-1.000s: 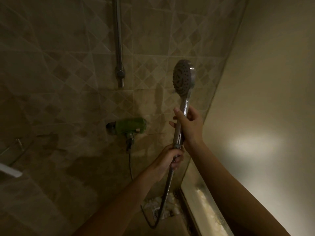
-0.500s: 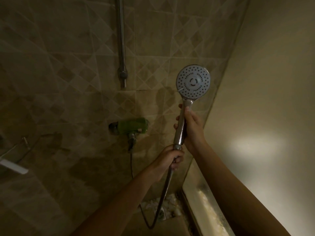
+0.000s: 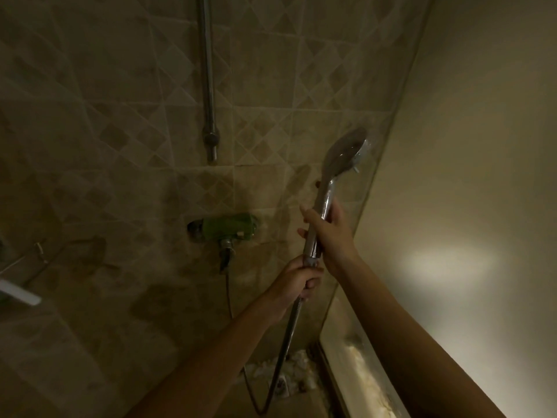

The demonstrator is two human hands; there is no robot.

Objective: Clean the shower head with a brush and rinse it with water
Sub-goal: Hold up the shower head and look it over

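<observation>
Dim, tiled shower wall meeting a pale panel on the right, with a vertical metal rail above a green mixer valve fixed to the tiles. Chrome shower head held upright near the corner, its back toward the camera and its spray face turned away to the right; a metal hose hangs from the handle and loops near the floor. Right hand with fingers wrapped round the handle's middle; left hand just below, closed on the handle's base where the hose joins.
</observation>
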